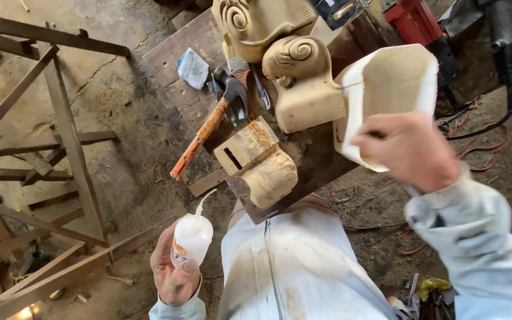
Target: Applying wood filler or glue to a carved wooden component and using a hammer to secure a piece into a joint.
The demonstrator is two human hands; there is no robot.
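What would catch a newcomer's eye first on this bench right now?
Probably the pale carved wooden pieces with scroll ornaments crowding the dark board at top centre. Next, the right hand holding a white open-topped container up at the right, and the left hand gripping a white squeeze bottle with a bent nozzle at lower left. A hammer with an orange handle lies slanted across the board's left edge.

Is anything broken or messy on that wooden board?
Nothing looks broken or spilled. The carved wood block nearest the person sticks out past the edge of the board, so it looks a bit tippy. The hammer lies slanted beside it. The left hand holds a glue bottle; the right hand holds a white container.
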